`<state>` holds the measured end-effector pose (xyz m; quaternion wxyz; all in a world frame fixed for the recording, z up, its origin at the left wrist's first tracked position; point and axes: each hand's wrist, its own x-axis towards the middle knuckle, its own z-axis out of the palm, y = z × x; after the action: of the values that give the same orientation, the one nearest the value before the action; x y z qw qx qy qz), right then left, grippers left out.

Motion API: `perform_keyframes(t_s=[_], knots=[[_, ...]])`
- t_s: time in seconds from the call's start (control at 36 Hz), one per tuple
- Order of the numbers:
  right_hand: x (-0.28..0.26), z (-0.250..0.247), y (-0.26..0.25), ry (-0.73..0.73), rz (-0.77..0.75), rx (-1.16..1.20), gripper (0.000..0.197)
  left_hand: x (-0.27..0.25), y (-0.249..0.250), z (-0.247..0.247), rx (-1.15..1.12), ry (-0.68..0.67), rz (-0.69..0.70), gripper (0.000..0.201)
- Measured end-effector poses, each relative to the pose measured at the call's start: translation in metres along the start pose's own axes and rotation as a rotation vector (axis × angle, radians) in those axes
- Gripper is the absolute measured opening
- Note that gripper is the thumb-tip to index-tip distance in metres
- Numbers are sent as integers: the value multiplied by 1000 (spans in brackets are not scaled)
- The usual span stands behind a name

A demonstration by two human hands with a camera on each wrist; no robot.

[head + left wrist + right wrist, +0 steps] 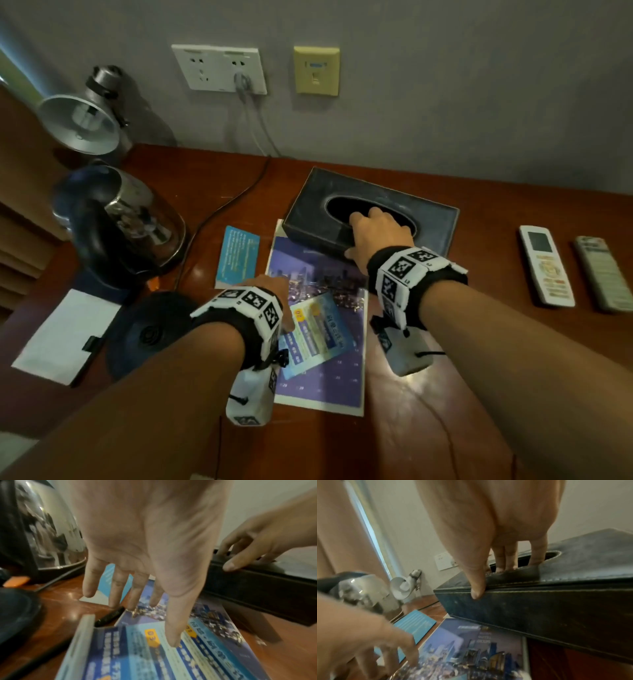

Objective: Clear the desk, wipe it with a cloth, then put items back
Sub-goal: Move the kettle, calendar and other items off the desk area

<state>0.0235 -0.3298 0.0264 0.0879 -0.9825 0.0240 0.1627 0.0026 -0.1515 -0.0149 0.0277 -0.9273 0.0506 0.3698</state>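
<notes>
bare glossy wood of the desk (pixel 445 411) lies nearest, right of the papers. the left hand (pixel 145 540) hovers palm down over a rectangular glossy sheet (pixel 329 387) printed with a city picture. its fingers are straight and spread and grip nothing; contact with the sheet cannot be told. the sheet's long axis runs near to far. 1 small blue leaflet (pixel 318 329) lies skewed on it. 1 black pen (pixel 109 616) lies along its left edge, with 1 blue card (pixel 238 255) beyond. farther back, the right hand (pixel 376 233) grips the tissue box (pixel 435 222): fingers hooked into the oval top opening, thumb on the front wall. the box is dark, stitched and leather-like. its long axis runs left to right, roughly along the wall. its near-left corner overlaps the sheet's far edge. 2 remotes (pixel 546 265) lie well apart to the right. a steel kettle (pixel 137 212) stands left.
</notes>
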Motion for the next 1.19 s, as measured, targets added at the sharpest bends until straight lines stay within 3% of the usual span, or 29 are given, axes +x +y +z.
perform_keyframes(t_s=[0.06, 0.08, 0.28, 0.47, 0.56, 0.67, 0.81, 0.86, 0.97, 1.19], knots=[[-3, -5, 15, 30, 63, 42, 53, 7, 7, 7, 22, -4, 32, 91], [-2, -8, 18, 43, 78, 53, 52, 7, 6, 8, 42, 1, 9, 95], [-17, -14, 71, 88, 290, 150, 52, 18, 33, 12, 147, -2, -133, 82], [-34, -7, 107, 102, 409, 226, 52, 22, 65, 11, 235, -106, 8, 90], [-43, -10, 120, 128, 439, 264, 48, 22, 83, -10, 241, -43, 164, 74], [-61, -24, 144, 197, 486, 297, 45, 11, 133, -53, 175, 50, 287, 20], [-97, -45, 187, 269, 542, 280, 47, -14, 201, -79, 149, 240, 374, 46], [-116, -50, 208, 273, 581, 262, 48, -22, 234, -76, 67, 236, 390, 51], [-156, -45, 251, 265, 684, 233, 48, -37, 296, -54, -120, 161, 456, 87], [-213, -3, 326, 189, 900, 284, 45, -43, 377, 1, -149, 89, 515, 63]])
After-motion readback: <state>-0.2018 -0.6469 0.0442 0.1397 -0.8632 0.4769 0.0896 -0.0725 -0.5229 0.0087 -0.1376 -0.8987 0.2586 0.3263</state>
